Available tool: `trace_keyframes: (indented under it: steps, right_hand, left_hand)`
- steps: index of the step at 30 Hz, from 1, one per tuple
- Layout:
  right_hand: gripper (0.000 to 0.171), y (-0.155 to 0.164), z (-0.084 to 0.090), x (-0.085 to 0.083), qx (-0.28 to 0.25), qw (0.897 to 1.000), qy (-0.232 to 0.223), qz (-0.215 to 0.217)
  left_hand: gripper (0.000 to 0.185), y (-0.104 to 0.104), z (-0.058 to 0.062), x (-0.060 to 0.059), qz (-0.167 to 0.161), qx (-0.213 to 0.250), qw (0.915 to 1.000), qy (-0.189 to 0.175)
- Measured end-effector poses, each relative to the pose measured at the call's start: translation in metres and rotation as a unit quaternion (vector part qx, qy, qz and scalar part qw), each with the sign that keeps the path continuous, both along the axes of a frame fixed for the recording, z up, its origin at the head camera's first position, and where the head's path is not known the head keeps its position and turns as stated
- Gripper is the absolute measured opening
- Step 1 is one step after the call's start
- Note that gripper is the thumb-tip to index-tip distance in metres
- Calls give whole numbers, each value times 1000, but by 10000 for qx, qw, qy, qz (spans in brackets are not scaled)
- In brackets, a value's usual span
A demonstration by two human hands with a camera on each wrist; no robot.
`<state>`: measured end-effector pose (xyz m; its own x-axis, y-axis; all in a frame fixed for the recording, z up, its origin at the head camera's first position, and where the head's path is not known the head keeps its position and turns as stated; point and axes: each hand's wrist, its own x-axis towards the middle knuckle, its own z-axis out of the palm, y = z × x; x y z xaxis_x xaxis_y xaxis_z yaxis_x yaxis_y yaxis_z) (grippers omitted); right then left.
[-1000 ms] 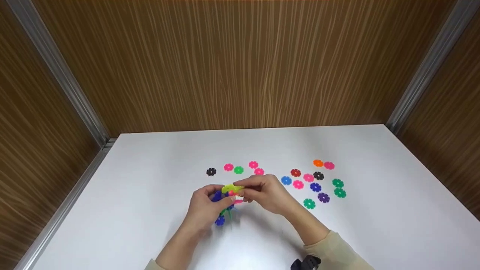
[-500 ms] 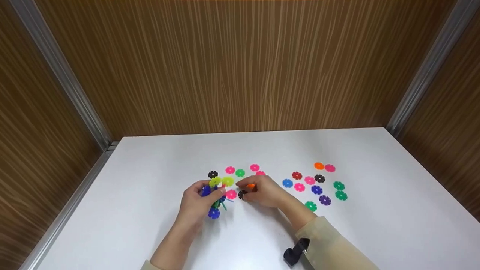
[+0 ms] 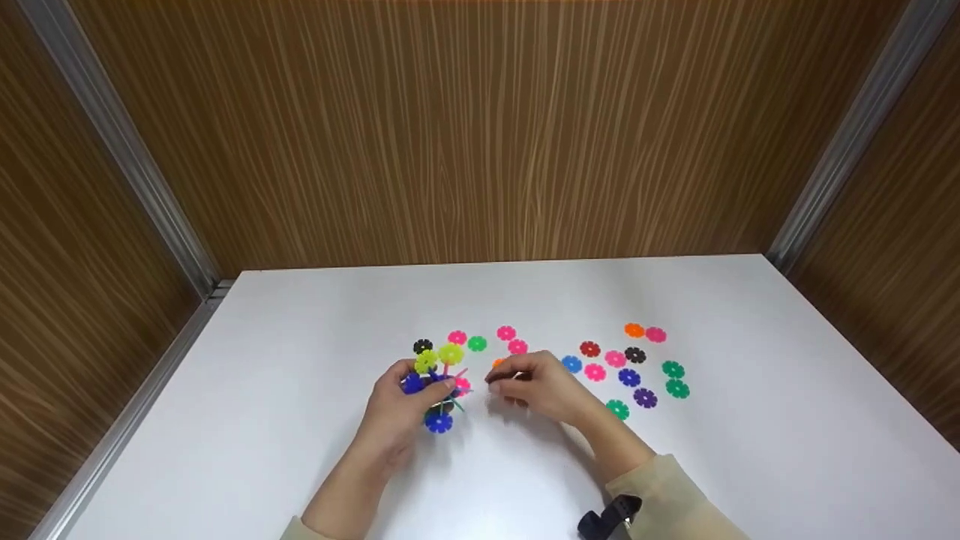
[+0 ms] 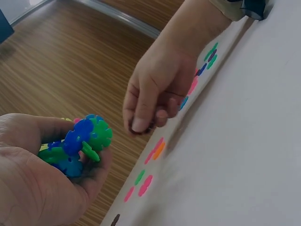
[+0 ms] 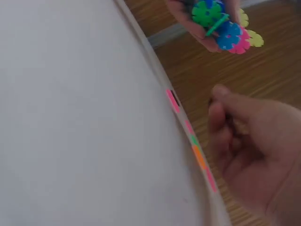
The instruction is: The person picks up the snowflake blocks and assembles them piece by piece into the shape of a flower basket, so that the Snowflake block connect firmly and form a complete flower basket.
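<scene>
My left hand [image 3: 399, 411] holds a cluster of interlocking notched plastic discs [image 3: 439, 422], with yellow, blue, green and pink pieces sticking out at various angles. In the left wrist view, blue and green discs of the cluster [image 4: 79, 136] show between thumb and fingers; its inner joints are hidden. To the right, apart from the cluster, my right hand [image 3: 551, 390] pinches a dark notched disc [image 4: 135, 133] between thumb and fingers. Most of that disc is covered by the fingertips. An orange disc [image 3: 499, 364] lies just behind the right fingers, partly hidden.
Loose notched discs lie flat on the white table [image 3: 300, 315]: a black one [image 3: 423, 346], a green one [image 3: 477, 343] and several pink ones behind the hands. A mixed group, including a purple disc [image 3: 645, 397], lies to the right. Wood-grain panels [image 3: 480, 135] enclose the table.
My right hand has left the yellow disc on the cluster, reached down to a dark disc on the table and lifted it. The left hand still holds the cluster, slightly turned.
</scene>
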<state>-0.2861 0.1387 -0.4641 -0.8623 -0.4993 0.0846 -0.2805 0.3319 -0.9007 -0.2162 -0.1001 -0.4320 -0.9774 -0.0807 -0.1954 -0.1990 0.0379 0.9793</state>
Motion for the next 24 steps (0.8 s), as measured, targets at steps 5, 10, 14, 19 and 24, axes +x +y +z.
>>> trace_keyframes:
  steps: [5, 10, 14, 19, 24]
  right_hand:
    - [27, 0, 14, 10, -1067, 9929, -356, 395]
    - [25, -9, 22, 15, -1171, 9921, -300, 329]
    - [22, -12, 23, 14, -1101, 9937, -145, 135]
    - [25, -11, 22, 14, -955, 9951, 23, 254]
    - [30, -9, 22, 16, -1015, 9935, -141, 497]
  left_hand:
    - [54, 9, -6, 2, -75, -4, 10000, 35]
    - [57, 14, -8, 4, -226, 27, 9997, 84]
    - [54, 14, -9, 3, -334, 200, 9992, 102]
    - [48, 13, -11, 3, -451, 81, 9989, 81]
    - [55, 11, -10, 3, -593, -196, 9980, -7]
